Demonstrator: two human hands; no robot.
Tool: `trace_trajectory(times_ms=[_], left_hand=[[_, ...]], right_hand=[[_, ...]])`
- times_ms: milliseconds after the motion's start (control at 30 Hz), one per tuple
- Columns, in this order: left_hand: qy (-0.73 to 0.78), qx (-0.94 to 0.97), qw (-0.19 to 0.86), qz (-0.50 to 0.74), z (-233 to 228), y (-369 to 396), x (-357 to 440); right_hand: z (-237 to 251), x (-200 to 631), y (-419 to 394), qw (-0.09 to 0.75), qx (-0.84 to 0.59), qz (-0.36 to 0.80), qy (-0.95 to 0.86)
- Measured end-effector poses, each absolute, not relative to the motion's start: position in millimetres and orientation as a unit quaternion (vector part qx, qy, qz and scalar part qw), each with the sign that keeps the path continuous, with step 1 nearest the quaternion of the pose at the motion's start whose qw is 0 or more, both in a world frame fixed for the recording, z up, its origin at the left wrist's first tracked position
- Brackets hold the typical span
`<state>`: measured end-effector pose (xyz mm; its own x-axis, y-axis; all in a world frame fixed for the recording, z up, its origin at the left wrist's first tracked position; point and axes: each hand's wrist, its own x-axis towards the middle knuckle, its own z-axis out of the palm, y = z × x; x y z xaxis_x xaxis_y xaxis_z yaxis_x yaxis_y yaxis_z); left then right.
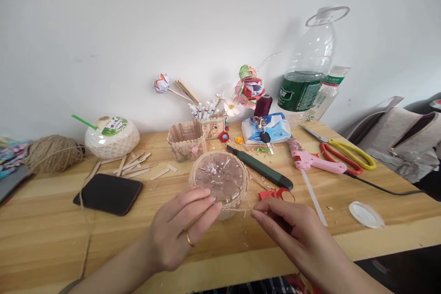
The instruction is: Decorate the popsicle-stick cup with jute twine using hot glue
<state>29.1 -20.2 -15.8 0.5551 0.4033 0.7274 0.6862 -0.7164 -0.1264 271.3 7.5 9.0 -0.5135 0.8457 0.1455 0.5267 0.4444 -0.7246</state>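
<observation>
A plain off-white wall [193, 14] rises behind a wooden table [41, 220], its surface showing pale, honey-toned grain and a lighter strip along the front edge. Soft, even light washes the room, casting faint shadows on the wall, which bears a few small grey smudges [92, 56] at left. The table's back edge runs along the wall; beyond its right end sits a pale fabric bag [382, 147] with a dark zip. Below the front edge at lower right, the space falls into darkness.
</observation>
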Motion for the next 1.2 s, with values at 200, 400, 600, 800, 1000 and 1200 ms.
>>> trace_trajectory(times_ms=[200, 400, 600, 800, 1000, 1200], left_hand=[[-0.325, -0.868, 0.138, -0.349, -22.0, -25.8, 28.2], [-0.328, -0.87, 0.132, -0.344, -25.7, -28.4, 29.0], [-0.321, -0.866, 0.174, -0.343, -25.4, -27.4, 31.8], [-0.28, -0.866, 0.24, -0.338, -24.2, -20.9, 31.2], [-0.264, -0.863, 0.279, -0.328, -16.4, -17.2, 34.3], [-0.267, -0.844, 0.324, -0.333, -8.7, -13.3, 44.3]], right_hand=[[12.3, 270.9, 12.4, 0.302, -0.407, 0.239, -0.828], [13.2, 273.3, 18.3, 0.303, -0.417, 0.182, -0.837], [14.6, 273.7, 24.5, 0.298, -0.432, 0.159, -0.836], [20.6, 274.7, 38.6, 0.255, -0.416, 0.195, -0.851], [36.7, 272.4, 53.9, 0.175, -0.418, 0.275, -0.848], [53.0, 269.1, 56.5, 0.119, -0.434, 0.266, -0.853]])
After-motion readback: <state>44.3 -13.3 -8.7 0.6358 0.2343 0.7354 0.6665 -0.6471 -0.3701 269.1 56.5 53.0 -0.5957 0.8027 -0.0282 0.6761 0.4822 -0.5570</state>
